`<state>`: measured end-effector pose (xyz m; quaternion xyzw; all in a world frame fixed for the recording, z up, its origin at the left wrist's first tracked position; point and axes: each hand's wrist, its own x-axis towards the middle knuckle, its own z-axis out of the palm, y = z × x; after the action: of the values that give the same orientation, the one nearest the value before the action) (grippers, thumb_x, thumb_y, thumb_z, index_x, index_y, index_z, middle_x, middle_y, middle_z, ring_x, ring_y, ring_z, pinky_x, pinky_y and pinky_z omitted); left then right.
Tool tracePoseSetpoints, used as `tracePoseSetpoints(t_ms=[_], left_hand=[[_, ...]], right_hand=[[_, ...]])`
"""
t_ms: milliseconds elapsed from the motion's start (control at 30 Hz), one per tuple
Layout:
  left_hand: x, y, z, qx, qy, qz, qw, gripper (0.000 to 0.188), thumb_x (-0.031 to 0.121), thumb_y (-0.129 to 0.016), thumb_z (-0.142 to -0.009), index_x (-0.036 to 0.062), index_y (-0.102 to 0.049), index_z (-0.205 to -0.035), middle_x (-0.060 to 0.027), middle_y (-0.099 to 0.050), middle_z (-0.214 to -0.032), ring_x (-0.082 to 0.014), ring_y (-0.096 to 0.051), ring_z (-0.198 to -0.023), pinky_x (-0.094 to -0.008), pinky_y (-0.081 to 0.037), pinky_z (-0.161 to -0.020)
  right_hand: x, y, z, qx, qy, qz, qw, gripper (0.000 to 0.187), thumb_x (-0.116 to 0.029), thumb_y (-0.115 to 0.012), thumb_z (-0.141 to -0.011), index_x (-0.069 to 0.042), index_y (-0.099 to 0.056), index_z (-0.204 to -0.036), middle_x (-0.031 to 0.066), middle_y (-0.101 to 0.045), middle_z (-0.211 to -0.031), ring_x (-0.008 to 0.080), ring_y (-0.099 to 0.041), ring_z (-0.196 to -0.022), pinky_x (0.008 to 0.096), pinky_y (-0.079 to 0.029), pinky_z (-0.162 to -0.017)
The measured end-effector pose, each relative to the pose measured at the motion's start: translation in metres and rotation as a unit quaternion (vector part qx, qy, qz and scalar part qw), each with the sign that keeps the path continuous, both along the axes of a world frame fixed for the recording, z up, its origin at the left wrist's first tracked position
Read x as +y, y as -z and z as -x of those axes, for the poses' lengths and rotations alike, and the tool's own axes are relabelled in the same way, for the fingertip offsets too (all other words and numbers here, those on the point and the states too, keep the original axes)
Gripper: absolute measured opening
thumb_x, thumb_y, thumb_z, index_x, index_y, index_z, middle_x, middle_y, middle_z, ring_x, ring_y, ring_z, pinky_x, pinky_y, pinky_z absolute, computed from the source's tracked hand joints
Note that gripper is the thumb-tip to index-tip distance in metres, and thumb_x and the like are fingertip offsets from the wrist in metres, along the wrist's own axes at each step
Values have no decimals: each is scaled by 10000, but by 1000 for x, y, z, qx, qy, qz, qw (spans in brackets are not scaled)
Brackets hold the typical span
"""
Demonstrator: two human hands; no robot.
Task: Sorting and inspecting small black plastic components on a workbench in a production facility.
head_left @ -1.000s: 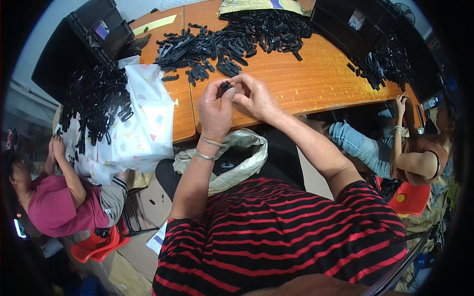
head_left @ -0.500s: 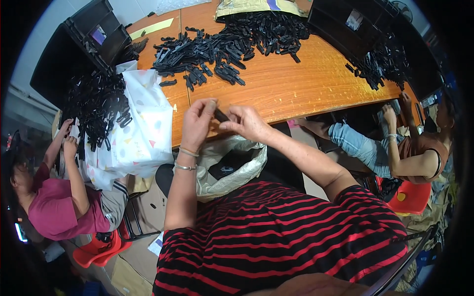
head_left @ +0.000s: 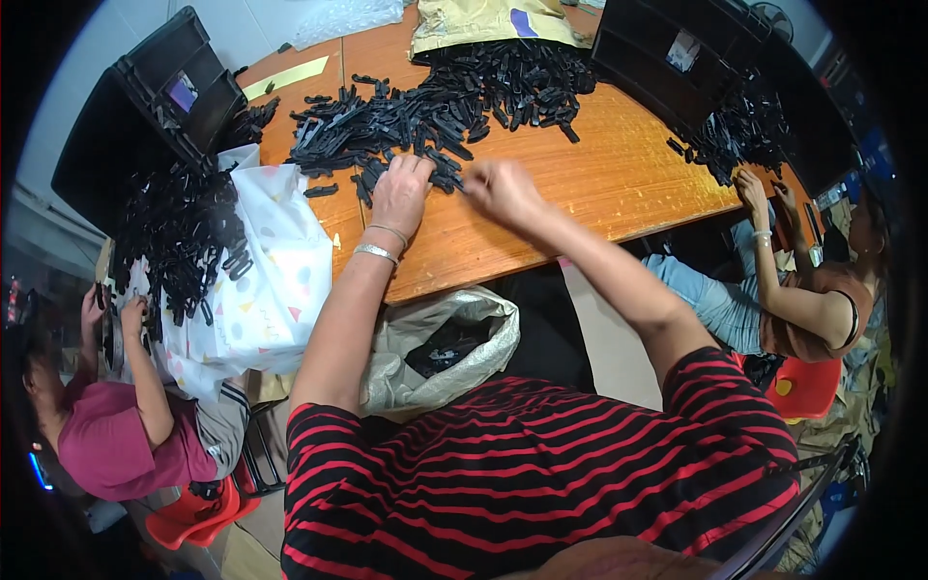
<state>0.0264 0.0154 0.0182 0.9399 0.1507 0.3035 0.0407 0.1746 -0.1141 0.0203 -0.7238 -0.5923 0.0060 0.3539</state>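
My left hand (head_left: 401,193) lies palm down on the orange wooden surface (head_left: 619,174), its fingers spread loosely over the near edge of the heap of black plastic parts (head_left: 435,106), closed on nothing that I can see. My right hand (head_left: 503,188) sits just beside it to the right, blurred, with the fingers bunched at the heap's edge near a single black piece; I cannot tell whether that grip has closed on it. The heap runs up and away from both hands toward a tan sack (head_left: 483,19) at the far edge. To my left a white patterned bag (head_left: 271,280) spills more black parts, with black crates (head_left: 145,106) behind it, crowding that side of the surface. Another black crate (head_left: 696,68) stands at the far right with a smaller scatter of parts. Below the surface edge, against my lap, a grey plastic bag (head_left: 445,348) gapes open. A person in a pink top (head_left: 116,445) sits at my left, and another in a brown top (head_left: 812,300) at my right, their hands at the parts.
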Motion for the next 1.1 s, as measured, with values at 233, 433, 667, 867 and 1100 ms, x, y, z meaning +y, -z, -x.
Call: tracePoseSetpoints(t_ms=[233, 433, 667, 867, 1100], left_hand=[[-8, 0, 11, 16, -23, 73, 997, 280, 97, -767, -671, 50, -527, -807, -77, -596, -835, -274, -584, -806, -367, -476, -674], [-21, 14, 20, -68, -124, 267, 953, 294, 75, -759, -709, 28, -559, -920, -73, -607, -780, -187, -605, -650, -301, -498, -627], [-33, 16, 22, -136, -94, 466, 869, 463, 33, -732, -751, -21, -514, -1156, -41, -603, -782, -113, -603, -683, -260, -489, -590], [-52, 6, 22, -176, -12, 670, 721, 392, -4, -699, -785, -7, -534, -1141, -19, -594, -819, -83, -563, -626, -188, -461, -533], [-64, 11, 19, -204, 48, 682, 701, 419, -27, -684, -783, 16, -512, -1163, -36, -613, -940, -84, -585, -783, -193, -482, -651]], right_hand=[[61, 2, -71, -109, 56, 68, 990, 195, -162, -657, -761, -89, -676, -941, 191, -584, -978, 374, -614, -848, 454, -502, -735], [74, -2, -61, -167, 24, 152, 974, 280, -304, -671, -774, -58, -659, -908, 236, -577, -964, 386, -608, -862, 454, -504, -764], [50, 10, -72, -145, 60, 107, 982, 116, -94, -601, -767, -18, -627, -851, 255, -585, -967, 412, -596, -874, 462, -495, -781], [28, 5, -90, -65, 140, 138, 978, 221, -175, -763, -651, -36, -626, -753, 211, -633, -787, 351, -617, -826, 415, -508, -716], [-8, -15, -36, 166, 56, 78, 981, 266, -217, -746, -713, -21, -589, -800, 119, -644, -743, 186, -616, -685, 326, -499, -653]])
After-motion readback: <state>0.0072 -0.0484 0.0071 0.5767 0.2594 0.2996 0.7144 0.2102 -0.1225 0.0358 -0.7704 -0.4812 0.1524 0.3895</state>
